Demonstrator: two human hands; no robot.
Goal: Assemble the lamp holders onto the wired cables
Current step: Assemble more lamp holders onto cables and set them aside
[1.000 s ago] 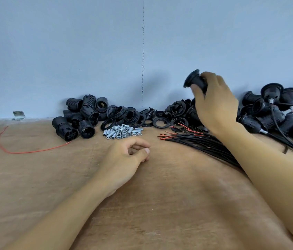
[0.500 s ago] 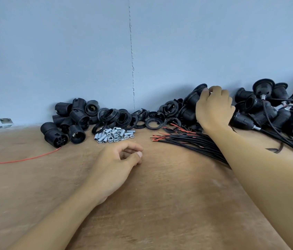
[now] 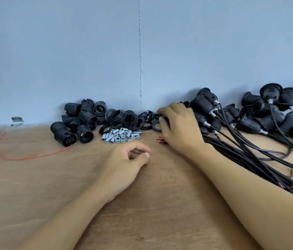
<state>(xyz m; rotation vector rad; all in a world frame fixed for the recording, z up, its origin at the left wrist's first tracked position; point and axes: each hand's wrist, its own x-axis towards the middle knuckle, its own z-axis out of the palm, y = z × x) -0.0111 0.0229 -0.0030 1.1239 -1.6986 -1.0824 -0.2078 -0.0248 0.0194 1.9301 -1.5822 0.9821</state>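
My right hand [image 3: 181, 129] reaches over the stripped red ends of the black cable bundle [image 3: 250, 156]. Its curled fingertips pinch a small black holder part [image 3: 162, 117] at the edge of the ring pile [image 3: 124, 118]; motion blur hides the details. My left hand [image 3: 124, 166] rests on the wooden table [image 3: 142, 213], its fingers loosely curled and holding nothing. Loose black lamp holder bodies [image 3: 86, 120] are heaped at the back left. Holders fitted on cables [image 3: 268, 116] are piled at the back right.
A heap of small metal threaded tubes and nuts [image 3: 120, 137] lies in front of the rings. A loose red wire [image 3: 25, 156] curves across the left of the table, near a metal bracket [image 3: 17, 120]. A blue-grey wall closes the back.
My right hand lowered a wired holder onto the right pile, let go of it, then moved left to the rings. My left hand has stayed put.
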